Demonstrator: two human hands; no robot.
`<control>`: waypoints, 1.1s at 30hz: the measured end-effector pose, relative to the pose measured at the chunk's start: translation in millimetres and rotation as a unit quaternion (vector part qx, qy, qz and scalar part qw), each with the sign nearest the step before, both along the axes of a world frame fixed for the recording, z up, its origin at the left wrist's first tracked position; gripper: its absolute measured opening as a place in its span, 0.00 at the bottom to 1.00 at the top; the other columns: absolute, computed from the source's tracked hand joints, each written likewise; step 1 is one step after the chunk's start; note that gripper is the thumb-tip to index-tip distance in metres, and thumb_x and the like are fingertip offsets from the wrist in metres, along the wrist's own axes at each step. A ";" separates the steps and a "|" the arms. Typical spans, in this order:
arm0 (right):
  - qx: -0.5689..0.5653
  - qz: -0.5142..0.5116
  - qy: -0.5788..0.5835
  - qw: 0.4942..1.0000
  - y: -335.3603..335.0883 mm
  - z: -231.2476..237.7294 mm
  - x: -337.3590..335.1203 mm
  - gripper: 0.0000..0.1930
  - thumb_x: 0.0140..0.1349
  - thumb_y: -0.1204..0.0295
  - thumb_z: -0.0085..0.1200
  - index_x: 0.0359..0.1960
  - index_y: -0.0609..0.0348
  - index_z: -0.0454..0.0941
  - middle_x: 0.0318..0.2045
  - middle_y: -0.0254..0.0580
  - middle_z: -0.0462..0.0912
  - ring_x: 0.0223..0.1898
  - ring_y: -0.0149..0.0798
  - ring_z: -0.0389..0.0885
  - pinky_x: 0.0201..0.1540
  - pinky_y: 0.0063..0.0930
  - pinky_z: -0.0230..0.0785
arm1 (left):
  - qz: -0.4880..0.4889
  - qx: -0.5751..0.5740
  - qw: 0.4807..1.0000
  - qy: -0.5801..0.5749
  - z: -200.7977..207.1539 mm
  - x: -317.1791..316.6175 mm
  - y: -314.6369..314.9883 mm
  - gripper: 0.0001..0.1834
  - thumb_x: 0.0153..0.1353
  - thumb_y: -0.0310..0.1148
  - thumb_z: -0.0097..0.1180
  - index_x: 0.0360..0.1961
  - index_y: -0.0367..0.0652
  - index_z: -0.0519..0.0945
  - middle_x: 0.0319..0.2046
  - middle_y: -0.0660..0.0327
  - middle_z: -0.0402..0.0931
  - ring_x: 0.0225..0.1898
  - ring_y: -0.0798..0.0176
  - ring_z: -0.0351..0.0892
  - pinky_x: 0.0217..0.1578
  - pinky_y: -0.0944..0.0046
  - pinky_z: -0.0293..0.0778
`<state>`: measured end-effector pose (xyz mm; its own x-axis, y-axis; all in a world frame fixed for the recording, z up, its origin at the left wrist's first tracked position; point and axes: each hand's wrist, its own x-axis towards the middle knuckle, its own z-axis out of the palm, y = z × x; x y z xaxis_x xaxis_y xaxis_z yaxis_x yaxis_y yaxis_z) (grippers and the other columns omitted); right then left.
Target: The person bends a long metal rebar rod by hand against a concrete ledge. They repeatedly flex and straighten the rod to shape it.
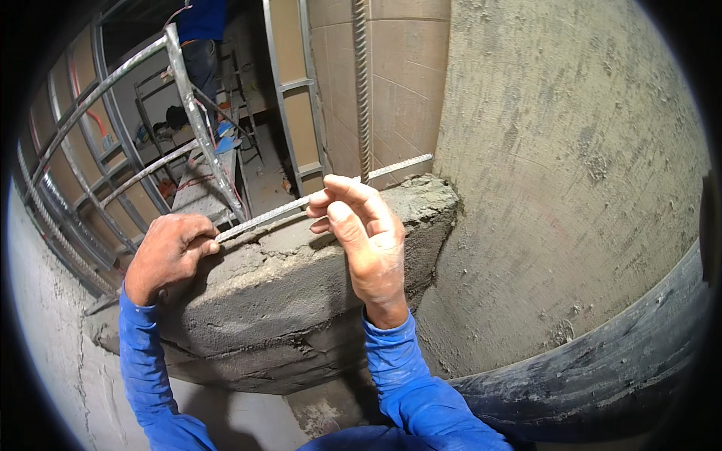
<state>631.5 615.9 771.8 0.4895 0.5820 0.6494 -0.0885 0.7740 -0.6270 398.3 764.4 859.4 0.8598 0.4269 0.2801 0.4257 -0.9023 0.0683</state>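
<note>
A thin, light-grey ribbed steel bar [274, 213] lies slantwise along the back of the wet mortar ledge [263, 289]. My left hand [171, 252] pinches its left end between thumb and fingers. In front of the bar's middle, my right hand [368, 244] is raised with its fingers loosely curled and apart. Nothing shows in that hand, and its fingertips overlap the bar in view, so whether they touch it I cannot tell. The ledge's top is rough and cracked near the bar.
An upright ribbed rod [362, 90] stands behind the ledge. A rough plastered wall [556, 150] rises at right, above a dark curved rim [587, 383]. At left is a metal scaffold frame [184, 83]. Beyond it, a person in blue [203, 45] stands near a plank [199, 184].
</note>
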 end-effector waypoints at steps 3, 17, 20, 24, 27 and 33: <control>-0.024 -0.100 -0.042 0.994 3.3 1.9 -4.1 0.17 0.74 0.72 0.58 0.61 0.65 0.77 0.47 0.42 0.86 0.49 0.32 0.84 0.53 0.27 0.78 | -0.010 0.023 1.000 0.007 0.2 2.8 2.5 0.09 0.57 0.31 0.66 0.36 0.38 0.82 0.31 0.49 0.81 0.36 0.42 0.81 0.37 0.50 0.74; -0.006 -0.534 -0.093 0.840 -1.5 -18.1 31.0 0.09 0.67 0.78 0.59 0.47 0.66 0.83 0.45 0.50 0.85 0.49 0.50 0.82 0.56 0.41 0.73 | -0.061 0.011 0.991 -0.119 -13.4 28.5 -17.9 0.14 0.63 0.35 0.62 0.44 0.36 0.81 0.38 0.46 0.82 0.40 0.41 0.82 0.43 0.51 0.76; -0.015 -0.588 -0.102 0.802 -2.8 -23.3 42.4 0.09 0.69 0.77 0.56 0.48 0.67 0.82 0.45 0.51 0.85 0.50 0.49 0.82 0.57 0.42 0.73 | -0.032 -0.011 0.989 -0.141 -25.5 40.8 -14.5 0.15 0.61 0.34 0.64 0.46 0.36 0.82 0.38 0.46 0.83 0.40 0.45 0.84 0.42 0.54 0.77; -0.007 -0.549 -0.093 0.830 3.4 -26.0 44.8 0.10 0.72 0.73 0.56 0.48 0.67 0.83 0.47 0.50 0.85 0.52 0.48 0.83 0.58 0.41 0.73 | -0.040 0.010 0.986 -0.161 -32.1 42.7 -6.2 0.13 0.61 0.34 0.63 0.38 0.32 0.84 0.32 0.46 0.83 0.36 0.48 0.84 0.40 0.56 0.77; 0.001 -0.544 -0.092 0.834 4.4 -27.0 44.5 0.12 0.71 0.69 0.58 0.47 0.67 0.84 0.46 0.49 0.86 0.51 0.47 0.84 0.57 0.40 0.75 | -0.038 0.082 0.988 -0.128 -34.4 42.1 -5.2 0.15 0.63 0.36 0.64 0.39 0.32 0.84 0.34 0.46 0.82 0.37 0.42 0.84 0.40 0.53 0.77; 0.022 -0.481 -0.062 0.874 -6.7 -31.3 40.9 0.10 0.69 0.72 0.60 0.45 0.66 0.85 0.39 0.41 0.88 0.40 0.33 0.84 0.46 0.27 0.77 | -0.052 0.188 0.972 -0.130 -27.6 46.4 -13.9 0.09 0.62 0.28 0.57 0.24 0.38 0.77 0.22 0.47 0.77 0.27 0.43 0.79 0.30 0.53 0.74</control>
